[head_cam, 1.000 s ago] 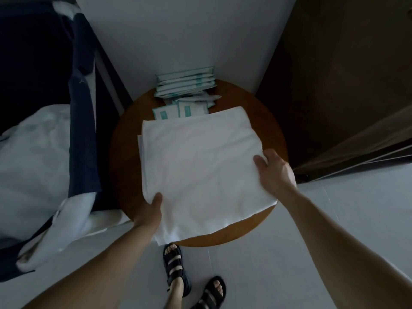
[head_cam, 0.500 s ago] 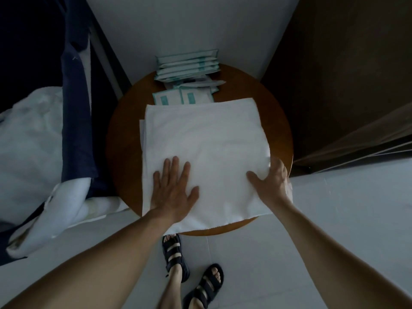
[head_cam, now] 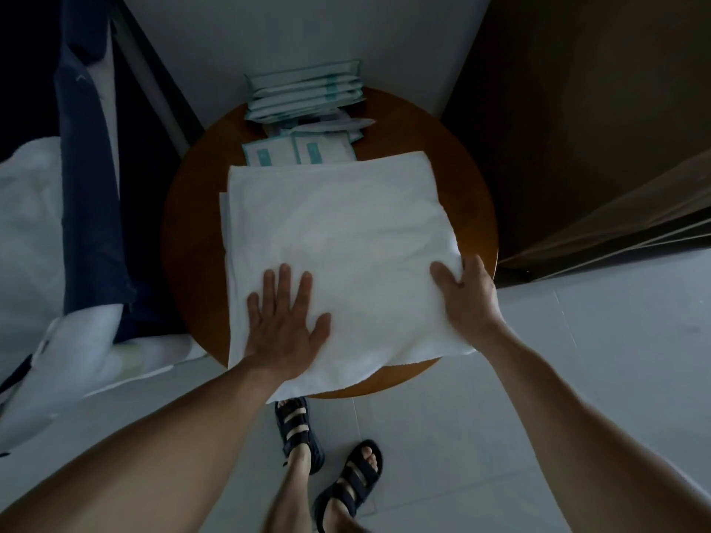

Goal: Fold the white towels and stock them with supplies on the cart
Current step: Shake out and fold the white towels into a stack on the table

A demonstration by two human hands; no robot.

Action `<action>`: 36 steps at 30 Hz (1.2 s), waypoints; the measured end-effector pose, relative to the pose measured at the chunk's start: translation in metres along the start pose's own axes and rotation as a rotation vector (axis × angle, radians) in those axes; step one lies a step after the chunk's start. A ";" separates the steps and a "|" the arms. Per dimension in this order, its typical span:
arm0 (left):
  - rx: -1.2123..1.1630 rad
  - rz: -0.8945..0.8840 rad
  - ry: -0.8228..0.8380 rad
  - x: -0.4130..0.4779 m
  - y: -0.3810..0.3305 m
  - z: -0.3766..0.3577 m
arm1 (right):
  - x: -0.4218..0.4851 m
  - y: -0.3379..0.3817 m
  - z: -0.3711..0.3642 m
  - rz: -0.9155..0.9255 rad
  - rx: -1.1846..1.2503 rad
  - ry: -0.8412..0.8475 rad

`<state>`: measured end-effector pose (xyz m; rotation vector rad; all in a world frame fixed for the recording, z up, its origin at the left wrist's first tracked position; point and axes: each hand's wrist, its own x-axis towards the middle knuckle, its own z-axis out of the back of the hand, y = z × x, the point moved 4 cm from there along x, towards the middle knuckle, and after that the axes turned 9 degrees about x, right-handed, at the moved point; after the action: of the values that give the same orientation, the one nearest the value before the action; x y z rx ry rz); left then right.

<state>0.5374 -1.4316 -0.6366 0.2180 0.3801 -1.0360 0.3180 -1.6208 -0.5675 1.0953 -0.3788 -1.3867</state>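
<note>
1. My left hand (head_cam: 282, 325): pinched the near-left corner a sec ago; now flat, fingers straight, pressing the folded white cloth towel (head_cam: 338, 240).
2. My right hand (head_cam: 467, 298): unchanged, thumb on top, fingers curled round the towel's right edge.
3. Towel lies on the round brown wooden table (head_cam: 192, 232), near edge overhanging, far edge touching the teal-and-white sealed packets (head_cam: 304, 98).
4. Assessment: fold being smoothed; stocking pending.

Both bare forearms reach forward, well apart. The left hand (head_cam: 284, 321) lies palm down, fingers straight and spread, pressing flat on the towel (head_cam: 338, 225). To its right, the right hand (head_cam: 467, 298) pinches the towel's edge, thumb on top, fingers curled round the side.
</note>
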 end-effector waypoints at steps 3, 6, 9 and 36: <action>-0.009 -0.004 0.004 0.001 0.001 -0.003 | -0.012 -0.002 0.001 -0.171 0.349 0.290; -0.023 -0.015 0.023 0.003 0.002 -0.003 | -0.024 -0.003 0.009 -0.084 0.377 0.479; -0.033 -0.023 0.046 0.004 0.001 0.000 | -0.031 -0.001 0.013 0.031 0.351 0.476; -0.015 -0.012 -0.147 0.022 -0.016 0.036 | -0.006 0.005 -0.052 0.474 -0.747 0.178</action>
<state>0.5411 -1.4693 -0.6128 0.1254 0.2568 -1.0539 0.3602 -1.5964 -0.5868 0.4567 0.0287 -0.8729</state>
